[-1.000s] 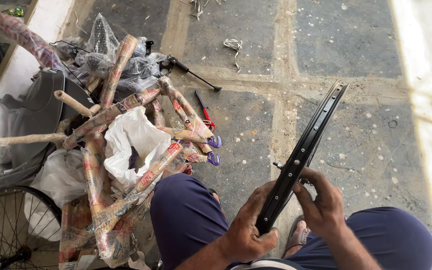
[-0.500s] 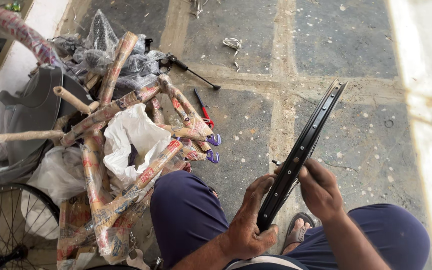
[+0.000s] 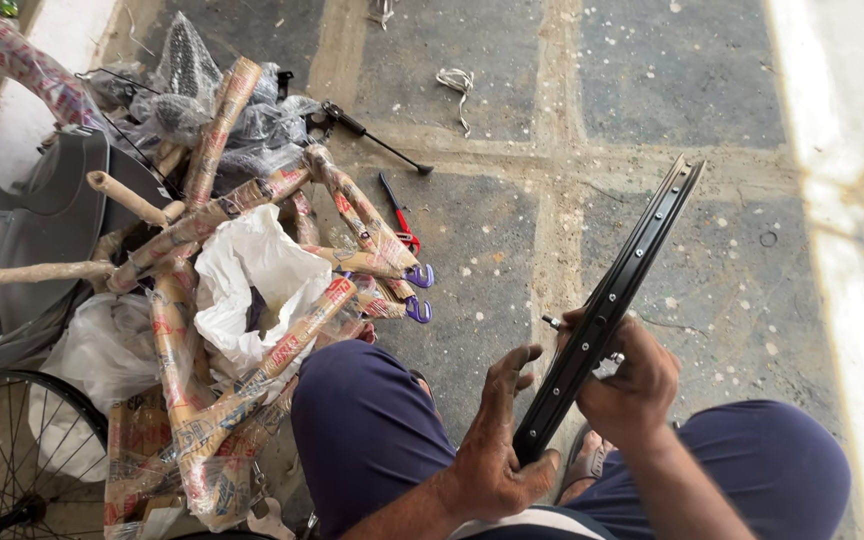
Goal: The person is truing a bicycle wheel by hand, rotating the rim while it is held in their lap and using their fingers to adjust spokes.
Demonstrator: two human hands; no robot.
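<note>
Item: black wheel rim (image 3: 607, 305), held edge-on above the knees, right of the paper-wrapped bicycle frame (image 3: 252, 300). Left hand (image 3: 492, 455) is clamped on the rim's lower end. Right hand (image 3: 627, 385) is closed around its middle, by a small metal piece (image 3: 552, 323). Steadiest handling is judged to need the lower grip kept firm.

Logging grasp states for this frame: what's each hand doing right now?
Left hand: closed around the lower end of the black bicycle wheel rim.
Right hand: closed on the same rim at mid-length, pinching a small metal part against it.
</note>
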